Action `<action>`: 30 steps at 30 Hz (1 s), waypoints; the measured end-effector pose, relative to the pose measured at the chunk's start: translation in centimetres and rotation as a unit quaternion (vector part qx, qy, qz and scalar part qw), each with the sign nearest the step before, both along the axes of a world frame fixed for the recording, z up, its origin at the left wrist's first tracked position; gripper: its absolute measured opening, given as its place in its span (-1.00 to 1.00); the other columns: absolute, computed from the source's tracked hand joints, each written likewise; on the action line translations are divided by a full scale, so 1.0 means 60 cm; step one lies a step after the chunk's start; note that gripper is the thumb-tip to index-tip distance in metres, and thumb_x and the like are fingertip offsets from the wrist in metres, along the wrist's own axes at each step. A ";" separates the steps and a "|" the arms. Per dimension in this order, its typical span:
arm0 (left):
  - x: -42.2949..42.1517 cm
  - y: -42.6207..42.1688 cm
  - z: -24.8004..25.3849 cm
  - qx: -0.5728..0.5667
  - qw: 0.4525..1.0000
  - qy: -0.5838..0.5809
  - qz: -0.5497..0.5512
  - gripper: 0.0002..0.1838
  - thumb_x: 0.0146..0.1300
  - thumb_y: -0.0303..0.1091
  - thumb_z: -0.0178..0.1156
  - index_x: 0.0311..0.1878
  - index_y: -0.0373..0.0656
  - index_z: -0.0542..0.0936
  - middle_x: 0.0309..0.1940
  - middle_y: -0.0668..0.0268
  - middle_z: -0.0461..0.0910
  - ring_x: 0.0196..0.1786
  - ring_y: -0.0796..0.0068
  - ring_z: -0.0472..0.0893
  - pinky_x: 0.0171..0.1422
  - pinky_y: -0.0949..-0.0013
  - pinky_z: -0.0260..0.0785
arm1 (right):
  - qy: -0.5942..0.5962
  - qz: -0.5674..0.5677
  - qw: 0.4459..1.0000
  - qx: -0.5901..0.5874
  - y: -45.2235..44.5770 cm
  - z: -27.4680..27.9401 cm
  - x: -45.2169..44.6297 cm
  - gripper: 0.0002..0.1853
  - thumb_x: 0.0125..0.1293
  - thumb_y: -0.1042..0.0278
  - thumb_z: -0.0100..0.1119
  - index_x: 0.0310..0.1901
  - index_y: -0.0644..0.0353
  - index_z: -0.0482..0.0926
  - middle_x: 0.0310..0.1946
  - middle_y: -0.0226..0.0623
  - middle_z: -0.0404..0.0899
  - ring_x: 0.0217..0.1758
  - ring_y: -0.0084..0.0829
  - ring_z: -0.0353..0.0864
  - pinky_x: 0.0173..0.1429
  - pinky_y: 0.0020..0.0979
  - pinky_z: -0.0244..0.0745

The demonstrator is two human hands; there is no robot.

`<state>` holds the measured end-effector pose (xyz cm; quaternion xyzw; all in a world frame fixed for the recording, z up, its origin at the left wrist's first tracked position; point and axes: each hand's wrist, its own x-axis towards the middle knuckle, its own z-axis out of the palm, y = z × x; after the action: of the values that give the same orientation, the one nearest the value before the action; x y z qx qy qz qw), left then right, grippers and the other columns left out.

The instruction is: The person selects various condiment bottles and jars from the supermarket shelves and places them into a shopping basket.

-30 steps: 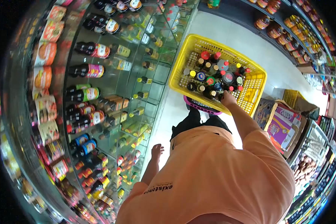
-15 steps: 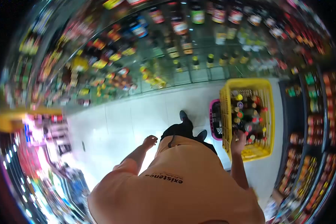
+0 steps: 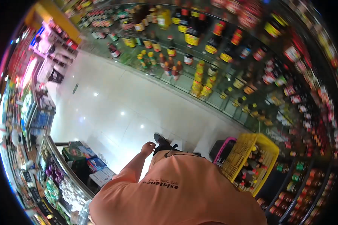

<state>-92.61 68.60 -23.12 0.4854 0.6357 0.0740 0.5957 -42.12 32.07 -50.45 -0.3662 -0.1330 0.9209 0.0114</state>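
My left hand [image 3: 149, 147] hangs beside my hip over the floor, its fingers loosely bent and a little apart, with nothing in them. My right hand is out of sight, and my right arm is hidden past the orange shirt. At my right side is a yellow plastic basket [image 3: 236, 160] with dark bottles [image 3: 254, 164] inside, several with red or yellow caps. A dark basket with a pink rim [image 3: 224, 149] is right beside the yellow one.
Glass shelves with sauce bottles [image 3: 192, 34] run along the top and right. Jars [image 3: 292, 186] fill racks at the lower right. Pale tiled floor [image 3: 112, 101] lies ahead. Boxes [image 3: 97, 165] and a produce stand [image 3: 60, 176] are at the left.
The view has swung to the left, so the yellow basket now appears lower. My right hand, earlier at the bottles in that basket, has gone out of view.
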 end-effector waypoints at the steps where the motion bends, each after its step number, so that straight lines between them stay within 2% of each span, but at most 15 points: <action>1: -0.041 0.002 -0.010 -0.024 0.998 -0.010 0.055 -0.67 0.35 -0.24 0.20 0.01 -0.31 0.65 -0.28 0.18 0.72 -0.29 0.43 0.68 -0.14 0.36 0.57 | -0.222 0.039 0.953 0.204 -0.043 0.060 -0.018 -0.76 0.20 0.21 0.29 -0.18 0.17 0.66 -0.17 -0.12 0.68 -0.07 -0.07 0.66 0.04 -0.07 0.56; 3: -0.129 0.000 -0.008 -0.055 0.992 0.015 0.117 -0.67 0.36 -0.23 0.21 0.04 -0.28 0.63 -0.28 0.20 0.72 -0.32 0.45 0.68 -0.20 0.37 0.54 | -0.419 0.184 0.771 0.443 0.034 0.184 -0.071 -0.76 0.20 0.21 0.28 -0.20 0.17 0.66 -0.19 -0.16 0.68 -0.10 -0.12 0.67 0.01 -0.09 0.57; 5: -0.230 -0.011 -0.024 -0.093 0.975 0.024 0.201 -0.68 0.38 -0.23 0.20 0.06 -0.24 0.61 -0.29 0.21 0.73 -0.35 0.47 0.66 -0.31 0.37 0.49 | -0.473 0.263 0.627 0.561 0.163 0.264 -0.107 -0.77 0.19 0.20 0.27 -0.22 0.17 0.67 -0.21 -0.20 0.69 -0.14 -0.17 0.68 -0.02 -0.10 0.57; 6: -0.275 -0.018 -0.029 -0.117 0.963 0.035 0.242 -0.68 0.39 -0.23 0.19 0.07 -0.22 0.60 -0.29 0.21 0.72 -0.37 0.48 0.66 -0.37 0.38 0.45 | -0.485 0.272 0.579 0.597 0.231 0.291 -0.122 -0.77 0.19 0.20 0.27 -0.23 0.16 0.67 -0.23 -0.22 0.69 -0.16 -0.20 0.69 -0.03 -0.11 0.58; 7: -0.326 -0.028 -0.045 -0.137 0.952 0.041 0.272 -0.69 0.39 -0.23 0.18 0.07 -0.22 0.60 -0.30 0.22 0.72 -0.40 0.47 0.65 -0.41 0.38 0.42 | -0.478 0.283 0.574 0.602 0.300 0.298 -0.133 -0.77 0.19 0.20 0.27 -0.23 0.16 0.67 -0.23 -0.22 0.69 -0.16 -0.20 0.69 -0.03 -0.11 0.58; 8: -0.372 -0.041 -0.062 -0.158 0.939 0.047 0.300 -0.69 0.39 -0.23 0.17 0.07 -0.21 0.59 -0.30 0.22 0.72 -0.42 0.47 0.65 -0.45 0.39 0.38 | -0.359 0.064 0.814 0.452 0.359 0.269 -0.126 -0.77 0.21 0.23 0.25 -0.19 0.17 0.65 -0.26 -0.24 0.67 -0.24 -0.22 0.68 -0.14 -0.15 0.58; 9: -0.410 -0.059 -0.073 -0.162 0.936 0.043 0.311 -0.69 0.39 -0.23 0.17 0.07 -0.21 0.59 -0.30 0.22 0.72 -0.42 0.47 0.65 -0.45 0.39 0.38 | -0.194 -0.163 0.939 0.233 0.418 0.243 -0.120 -0.77 0.22 0.25 0.22 -0.15 0.17 0.62 -0.29 -0.26 0.65 -0.32 -0.24 0.67 -0.25 -0.18 0.58; 10: -0.444 -0.072 -0.081 -0.179 0.924 0.060 0.333 -0.69 0.38 -0.23 0.17 0.07 -0.22 0.58 -0.30 0.22 0.72 -0.43 0.46 0.64 -0.47 0.39 0.37 | -0.006 -0.366 0.930 -0.022 0.483 0.230 -0.125 -0.77 0.24 0.28 0.20 -0.11 0.17 0.59 -0.32 -0.29 0.63 -0.40 -0.26 0.66 -0.36 -0.22 0.59; 11: -0.472 -0.072 -0.087 -0.195 0.911 0.078 0.354 -0.68 0.38 -0.23 0.17 0.07 -0.22 0.57 -0.30 0.22 0.72 -0.44 0.45 0.64 -0.48 0.39 0.36 | -0.230 -0.335 0.906 0.119 0.561 0.300 -0.192 -0.79 0.34 0.23 0.16 -0.10 0.14 0.56 -0.32 -0.29 0.63 -0.40 -0.32 0.66 -0.38 -0.29 0.57; 12: -0.488 -0.067 -0.080 -0.194 0.908 0.075 0.364 -0.68 0.38 -0.23 0.17 0.07 -0.22 0.57 -0.30 0.22 0.72 -0.44 0.45 0.64 -0.48 0.39 0.36 | -0.473 -0.237 0.826 0.195 0.652 0.399 -0.273 -0.80 0.43 0.19 0.11 -0.08 0.12 0.52 -0.31 -0.29 0.63 -0.40 -0.39 0.66 -0.40 -0.37 0.56; 14: -0.504 -0.064 -0.062 -0.192 0.894 0.047 0.401 -0.67 0.37 -0.22 0.17 0.07 -0.23 0.57 -0.31 0.22 0.72 -0.43 0.45 0.64 -0.48 0.39 0.35 | -0.473 -0.225 0.824 0.214 0.776 0.451 -0.345 -0.80 0.40 0.31 0.14 -0.01 0.14 0.50 -0.30 -0.30 0.63 -0.38 -0.43 0.66 -0.40 -0.42 0.55; 18: -0.500 -0.033 -0.052 -0.148 0.880 -0.005 0.451 -0.65 0.38 -0.22 0.15 0.12 -0.22 0.56 -0.27 0.22 0.72 -0.39 0.45 0.65 -0.41 0.41 0.38 | -0.417 -0.127 0.835 0.337 0.898 0.475 -0.437 -0.76 0.39 0.30 0.14 0.03 0.14 0.53 -0.27 -0.29 0.64 -0.38 -0.45 0.65 -0.39 -0.42 0.54; 20: -0.492 -0.016 -0.053 -0.145 0.872 -0.042 0.466 -0.65 0.39 -0.22 0.14 0.13 -0.21 0.57 -0.23 0.23 0.72 -0.34 0.46 0.66 -0.36 0.41 0.40 | -0.414 -0.032 0.812 0.410 0.938 0.474 -0.469 -0.72 0.36 0.25 0.18 0.02 0.19 0.57 -0.24 -0.24 0.67 -0.36 -0.40 0.69 -0.31 -0.36 0.58; 24: -0.478 0.007 -0.074 -0.170 0.876 -0.037 0.449 -0.65 0.39 -0.20 0.16 0.11 -0.23 0.58 -0.23 0.22 0.73 -0.35 0.43 0.68 -0.34 0.37 0.45 | -0.431 0.052 0.804 0.407 0.987 0.423 -0.471 -0.70 0.32 0.30 0.21 0.05 0.16 0.58 -0.27 -0.29 0.67 -0.39 -0.46 0.65 -0.38 -0.37 0.56; 30: -0.514 0.059 -0.042 -0.175 0.868 -0.007 0.466 -0.65 0.40 -0.22 0.18 0.10 -0.27 0.59 -0.25 0.18 0.73 -0.39 0.42 0.67 -0.40 0.38 0.43 | -0.469 0.135 0.835 0.254 1.076 0.394 -0.441 -0.72 0.30 0.30 0.24 0.01 0.17 0.57 -0.29 -0.22 0.67 -0.43 -0.37 0.65 -0.41 -0.30 0.59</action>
<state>-123.45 72.12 -25.66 0.0205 0.7863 0.2340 0.5715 -68.56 96.64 -26.81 -0.7168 -0.4002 0.5647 -0.0842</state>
